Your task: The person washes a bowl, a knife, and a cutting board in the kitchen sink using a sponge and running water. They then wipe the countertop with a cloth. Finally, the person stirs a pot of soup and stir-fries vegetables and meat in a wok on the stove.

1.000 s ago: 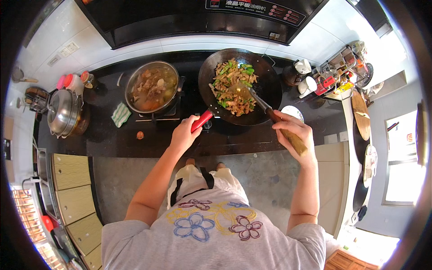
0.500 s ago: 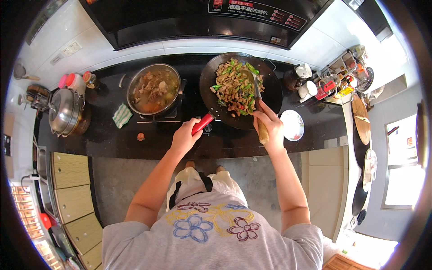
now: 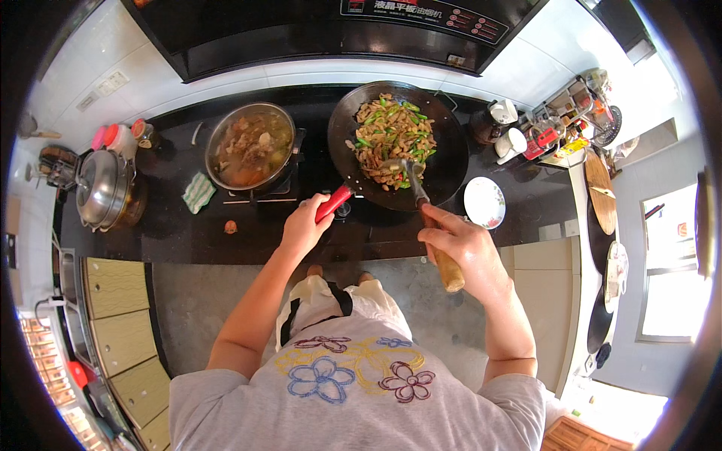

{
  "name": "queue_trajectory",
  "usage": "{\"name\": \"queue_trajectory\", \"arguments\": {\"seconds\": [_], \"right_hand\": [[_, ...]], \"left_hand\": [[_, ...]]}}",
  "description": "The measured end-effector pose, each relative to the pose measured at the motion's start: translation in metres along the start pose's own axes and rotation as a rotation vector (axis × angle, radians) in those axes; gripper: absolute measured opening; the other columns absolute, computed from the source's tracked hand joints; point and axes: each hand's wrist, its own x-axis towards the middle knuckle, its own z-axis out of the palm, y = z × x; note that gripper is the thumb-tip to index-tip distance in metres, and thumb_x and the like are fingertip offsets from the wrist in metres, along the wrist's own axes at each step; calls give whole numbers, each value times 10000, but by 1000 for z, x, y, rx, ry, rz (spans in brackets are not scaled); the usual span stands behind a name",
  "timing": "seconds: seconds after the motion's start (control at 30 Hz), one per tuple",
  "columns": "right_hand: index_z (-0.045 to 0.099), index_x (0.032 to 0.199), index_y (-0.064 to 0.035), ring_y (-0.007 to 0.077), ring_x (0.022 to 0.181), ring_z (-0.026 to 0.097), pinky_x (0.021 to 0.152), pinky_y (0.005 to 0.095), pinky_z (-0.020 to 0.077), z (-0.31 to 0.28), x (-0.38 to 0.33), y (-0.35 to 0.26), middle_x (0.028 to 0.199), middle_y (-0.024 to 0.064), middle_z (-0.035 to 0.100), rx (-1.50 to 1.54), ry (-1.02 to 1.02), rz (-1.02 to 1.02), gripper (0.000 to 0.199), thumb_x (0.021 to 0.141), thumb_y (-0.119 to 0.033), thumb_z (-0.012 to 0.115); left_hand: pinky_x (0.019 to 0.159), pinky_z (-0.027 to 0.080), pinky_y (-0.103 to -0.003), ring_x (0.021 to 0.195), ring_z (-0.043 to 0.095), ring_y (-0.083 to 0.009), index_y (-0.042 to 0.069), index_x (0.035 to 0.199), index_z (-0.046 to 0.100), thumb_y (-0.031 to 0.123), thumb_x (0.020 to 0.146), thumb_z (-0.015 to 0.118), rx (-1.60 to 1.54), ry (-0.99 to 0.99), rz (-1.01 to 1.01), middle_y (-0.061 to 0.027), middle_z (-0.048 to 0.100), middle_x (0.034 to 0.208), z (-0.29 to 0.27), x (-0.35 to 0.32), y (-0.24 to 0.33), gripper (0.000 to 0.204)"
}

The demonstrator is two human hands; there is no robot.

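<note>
My left hand (image 3: 302, 228) is closed round the red handle of a dark wok (image 3: 450, 154) on the right side of the stove. Sliced meat and green peppers (image 3: 391, 137) fill the wok's left half. In my right hand (image 3: 468, 244) is a spatula (image 3: 445, 272) with a wooden handle and metal shaft; its blade rests among the food at the near side of the wok. A white floral plate (image 3: 484, 201) sits on the counter just right of the wok. Left of it, a metal pan (image 3: 213, 167) holds soup with meat chunks (image 3: 259, 146) on another burner.
A lidded steel pot (image 3: 105, 188) and red-lidded jars (image 3: 119, 140) stand at the far left of the black counter (image 3: 165, 237). A folded striped cloth (image 3: 198, 193) lies beside the pan. Mugs (image 3: 511, 143) and a condiment rack (image 3: 568, 124) line the right. The range hood (image 3: 316, 37) overhangs the back.
My right hand has drawn back toward me and slightly right, pulling the spatula blade from the wok's far right to its near side. My left hand keeps its hold on the handle.
</note>
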Motion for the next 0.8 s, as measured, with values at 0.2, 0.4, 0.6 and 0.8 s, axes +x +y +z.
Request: {"name": "queue_trajectory", "arguments": {"seconds": [0.2, 0.4, 0.6, 0.8], "right_hand": [[678, 974, -61, 332, 902, 696, 758, 367, 575, 54, 6, 60, 1217, 220, 627, 75, 190, 64, 313, 671, 16, 661], [716, 870, -63, 221, 692, 712, 640, 299, 550, 2, 26, 85, 759, 140, 706, 39, 570, 467, 91, 794, -113, 720], [693, 898, 16, 176, 687, 695, 603, 297, 586, 17, 38, 163, 787, 106, 689, 476, 847, 732, 127, 885, -107, 666], [674, 1000, 43, 166, 836, 676, 769, 304, 600, 77, 31, 152, 982, 112, 683, 854, 751, 444, 112, 918, -27, 645]], "left_hand": [[787, 511, -422, 941, 643, -375, 113, 1197, 547, 234, 873, 694, -1, -17, 15, -158, 664, 1064, 2, 2, 5, 376], [753, 522, -418, 890, 644, -362, 123, 1167, 545, 216, 847, 710, 2, 67, 60, -156, 646, 989, 1, 0, -2, 372], [757, 522, -419, 893, 645, -360, 126, 1171, 551, 214, 846, 711, -16, 63, 63, -156, 647, 997, 3, 2, 3, 372], [765, 526, -417, 900, 646, -353, 128, 1177, 558, 215, 840, 715, 1, 44, 36, -155, 646, 1001, 2, 2, 2, 382]]}}
